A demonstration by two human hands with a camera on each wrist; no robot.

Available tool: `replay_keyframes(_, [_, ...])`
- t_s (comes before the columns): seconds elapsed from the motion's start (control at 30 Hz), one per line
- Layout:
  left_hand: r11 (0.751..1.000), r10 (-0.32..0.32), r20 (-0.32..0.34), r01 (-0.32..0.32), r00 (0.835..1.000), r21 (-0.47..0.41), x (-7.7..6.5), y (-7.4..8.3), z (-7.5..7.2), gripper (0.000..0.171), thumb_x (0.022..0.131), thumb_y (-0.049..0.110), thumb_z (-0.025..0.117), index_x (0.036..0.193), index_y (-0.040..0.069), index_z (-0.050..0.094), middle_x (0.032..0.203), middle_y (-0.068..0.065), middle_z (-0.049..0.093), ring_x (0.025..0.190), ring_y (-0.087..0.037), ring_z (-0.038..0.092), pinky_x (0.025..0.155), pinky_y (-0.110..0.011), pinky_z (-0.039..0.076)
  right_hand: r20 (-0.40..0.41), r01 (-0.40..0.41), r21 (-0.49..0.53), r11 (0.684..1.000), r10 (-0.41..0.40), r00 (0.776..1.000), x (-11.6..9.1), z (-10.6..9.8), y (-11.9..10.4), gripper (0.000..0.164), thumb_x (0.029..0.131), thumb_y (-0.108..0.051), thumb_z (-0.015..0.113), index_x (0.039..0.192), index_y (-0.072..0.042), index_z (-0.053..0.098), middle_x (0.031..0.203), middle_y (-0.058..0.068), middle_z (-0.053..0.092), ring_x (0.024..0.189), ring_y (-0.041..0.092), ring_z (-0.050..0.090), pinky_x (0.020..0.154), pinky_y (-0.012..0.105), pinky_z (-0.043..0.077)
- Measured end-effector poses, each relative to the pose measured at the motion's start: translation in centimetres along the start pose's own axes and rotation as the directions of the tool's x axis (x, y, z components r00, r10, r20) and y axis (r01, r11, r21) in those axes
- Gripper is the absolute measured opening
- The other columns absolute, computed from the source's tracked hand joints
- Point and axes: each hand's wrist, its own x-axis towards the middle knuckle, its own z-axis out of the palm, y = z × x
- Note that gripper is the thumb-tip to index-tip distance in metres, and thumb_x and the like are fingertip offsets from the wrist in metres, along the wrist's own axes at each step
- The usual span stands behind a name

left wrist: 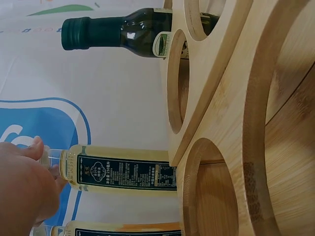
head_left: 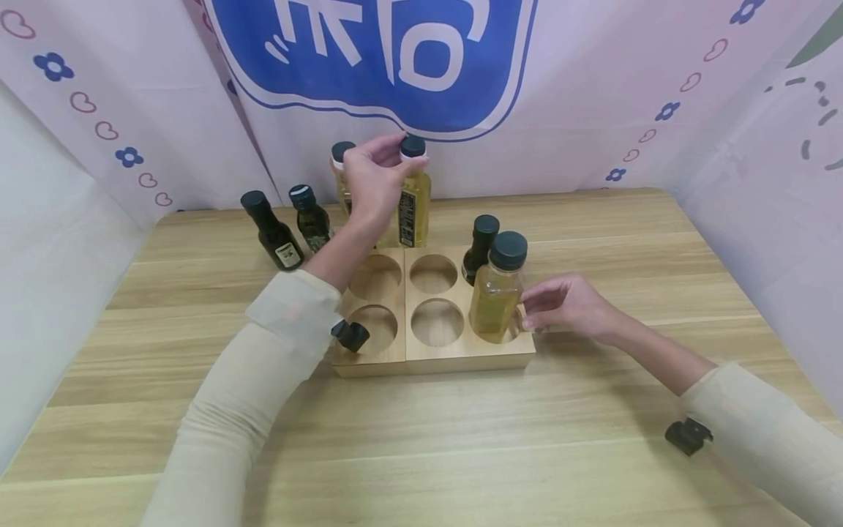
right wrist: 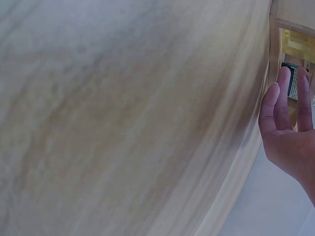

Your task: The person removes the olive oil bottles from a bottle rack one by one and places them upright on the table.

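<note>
My left hand [head_left: 377, 176] reaches over the wooden rack and holds an upright bottle of yellow oil [head_left: 415, 197] by its dark-capped neck. In the left wrist view, the left hand [left wrist: 29, 184] has thumb and fingers round the neck of that bottle [left wrist: 123, 168], whose dark label faces the camera. My right hand [head_left: 573, 307] is at the right end of the rack [head_left: 461, 361], fingers loosely bent and empty, beside a larger bottle of yellow oil [head_left: 495, 296] standing in the front right hole. The right wrist view shows that hand [right wrist: 290, 132] with spread fingers.
A small dark bottle [head_left: 481, 249] stands in the rack's back right hole. Behind the left forearm is another yellow oil bottle [head_left: 341, 176]. Two dark bottles, one outer [head_left: 271, 233] and one inner [head_left: 312, 219], stand on the wooden table [head_left: 428, 454]. A printed cloth [head_left: 566, 110] hangs behind.
</note>
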Motion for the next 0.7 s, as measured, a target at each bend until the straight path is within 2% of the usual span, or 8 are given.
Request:
replay_keyframes(0.13, [1.0,0.009,0.003,-0.009,1.0,0.0,0.03,-0.11,0.0,0.045,0.082,-0.006,0.085,0.124,-0.006,0.071,0.122,-0.018,0.074,0.109,-0.02,0.074,0.09,-0.023,0.061,0.003,0.003,0.011,1.0,-0.003,1.0,0.0,0.01,0.11,0.037,0.079,0.01,0.083,0.113,0.011,0.07,0.103,0.014,0.077,0.088,0.016,0.074,0.077,0.031,0.065])
replay_keyframes(0.37, [1.0,0.001,0.004,-0.001,1.0,0.022,-0.02,-0.12,-0.35,0.047,0.083,-0.003,0.085,0.128,-0.005,0.069,0.124,-0.016,0.073,0.11,-0.019,0.074,0.092,-0.023,0.06,0.007,0.007,0.022,1.0,-0.007,1.0,0.16,0.05,0.25,0.032,0.078,0.008,0.085,0.105,-0.008,0.079,0.099,0.005,0.079,0.088,0.016,0.074,0.076,0.031,0.065])
replay_keyframes(0.47, [0.999,-0.008,0.009,0.007,1.0,0.054,-0.02,-0.13,-0.55,0.049,0.085,0.0,0.084,0.131,-0.002,0.068,0.127,-0.014,0.073,0.111,-0.018,0.073,0.094,-0.023,0.059,0.003,0.01,0.006,1.0,-0.01,1.0,0.16,0.05,0.19,0.032,0.077,0.008,0.085,0.106,-0.005,0.078,0.1,0.007,0.079,0.089,0.015,0.074,0.079,0.03,0.065])
replay_keyframes(0.7, [0.99,-0.006,0.029,0.001,1.0,0.141,-0.01,-0.19,-0.76,0.05,0.087,0.004,0.084,0.134,0.003,0.066,0.131,-0.012,0.071,0.114,-0.017,0.071,0.097,-0.023,0.057,0.001,0.0,-0.016,1.0,0.0,1.0,0.05,0.02,-0.02,0.039,0.079,0.008,0.084,0.115,0.013,0.069,0.107,0.019,0.076,0.091,0.014,0.074,0.082,0.03,0.064])
